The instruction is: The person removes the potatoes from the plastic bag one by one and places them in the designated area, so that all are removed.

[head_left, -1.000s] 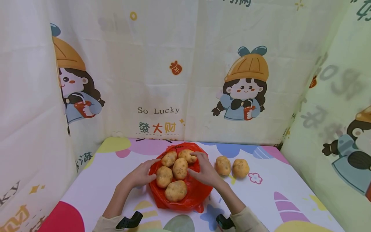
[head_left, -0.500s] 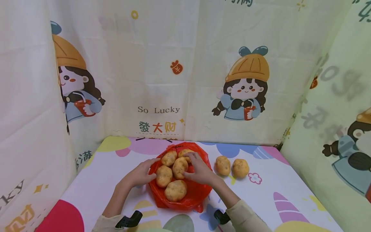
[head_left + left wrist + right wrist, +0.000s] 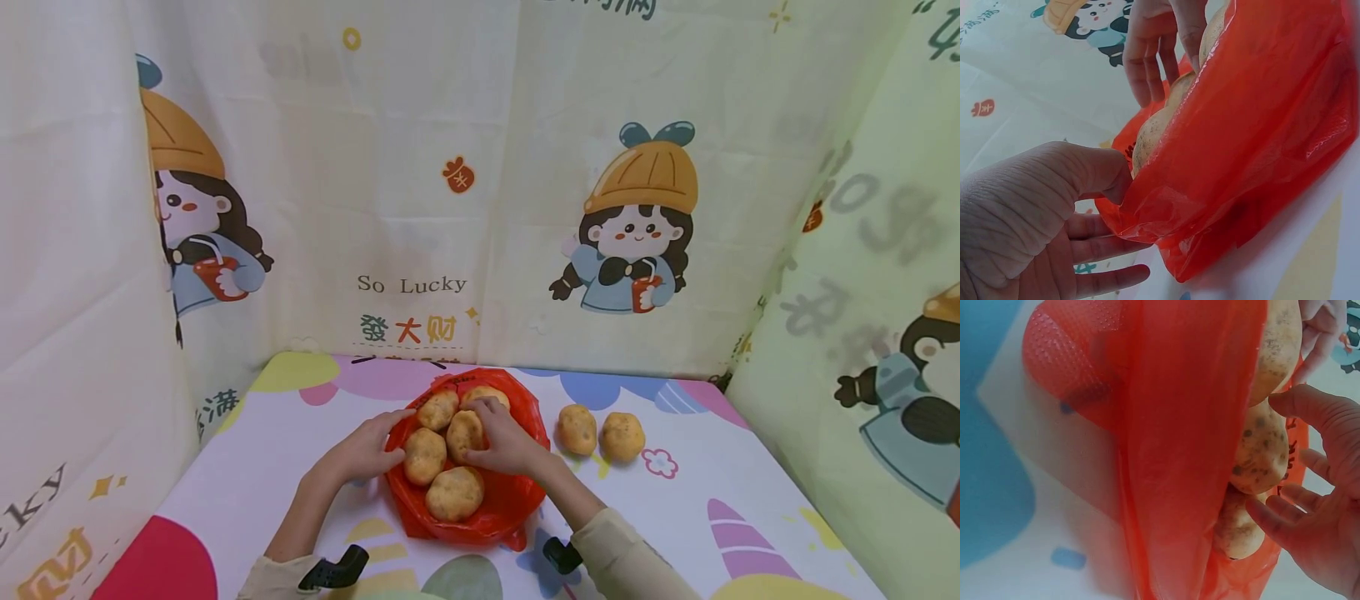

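Observation:
A red plastic bag, its mouth spread wide, holds several potatoes on the table. My left hand pinches the bag's left rim between thumb and index finger; the other fingers extend outside the bag in the left wrist view. Over the bag's right half, my right hand spans the middle potato, partly covering it. In the right wrist view, the right thumb is at one end of that spotted potato and the index fingertip is by the potato below; firm contact is unclear.
Two loose potatoes, one left and one right, lie on the patterned table cover to the bag's right. Printed cloth walls stand behind and at both sides.
My right hand has moved left and inward from the bag's right side, over the middle potato, its fingers drawn nearer together. My left hand stays at the rim.

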`<state>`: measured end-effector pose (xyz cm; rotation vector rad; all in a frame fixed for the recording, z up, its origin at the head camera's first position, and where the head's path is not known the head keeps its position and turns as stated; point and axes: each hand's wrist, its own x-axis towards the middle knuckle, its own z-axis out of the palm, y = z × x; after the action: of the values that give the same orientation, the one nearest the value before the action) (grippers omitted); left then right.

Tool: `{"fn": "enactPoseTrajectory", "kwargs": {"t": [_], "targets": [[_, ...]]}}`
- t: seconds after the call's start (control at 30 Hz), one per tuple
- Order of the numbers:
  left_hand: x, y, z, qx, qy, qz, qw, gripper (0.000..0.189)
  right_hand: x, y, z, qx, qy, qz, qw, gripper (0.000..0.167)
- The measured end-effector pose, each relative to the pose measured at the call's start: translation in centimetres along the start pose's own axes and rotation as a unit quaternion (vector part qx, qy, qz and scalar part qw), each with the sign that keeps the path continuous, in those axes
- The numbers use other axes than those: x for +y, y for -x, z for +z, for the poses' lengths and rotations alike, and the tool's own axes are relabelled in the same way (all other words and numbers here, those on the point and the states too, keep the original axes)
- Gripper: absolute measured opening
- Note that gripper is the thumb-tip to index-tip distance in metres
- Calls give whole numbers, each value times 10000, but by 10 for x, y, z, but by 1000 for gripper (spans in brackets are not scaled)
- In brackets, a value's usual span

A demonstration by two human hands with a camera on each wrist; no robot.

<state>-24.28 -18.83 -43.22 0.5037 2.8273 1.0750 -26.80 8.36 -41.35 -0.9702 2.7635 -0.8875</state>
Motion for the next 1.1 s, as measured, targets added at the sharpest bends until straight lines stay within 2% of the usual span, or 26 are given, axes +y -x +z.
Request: {"fn": "enactPoseTrajectory", "kwargs": {"t": [0.13,0.37,0.57,0.83,1.1], "targets": [[1,0,0,-7,31,-62,10000,64,0,-3,2,-61,117,16,9999,66],[0,0,0,19,0,92,10000,62,5,-9,8,-152,331,133,9992,65],[0,0,0,12,35,3,10000,64,5,-12,11,-194,379,221,9988,64],[-1,0,1,13,34,-100,9999,64,4,-14,14,-113,236,390,9989,64],[0,1,0,35,37,-99,9999,62,6,-13,17,66,186,333,9993,62]]}}
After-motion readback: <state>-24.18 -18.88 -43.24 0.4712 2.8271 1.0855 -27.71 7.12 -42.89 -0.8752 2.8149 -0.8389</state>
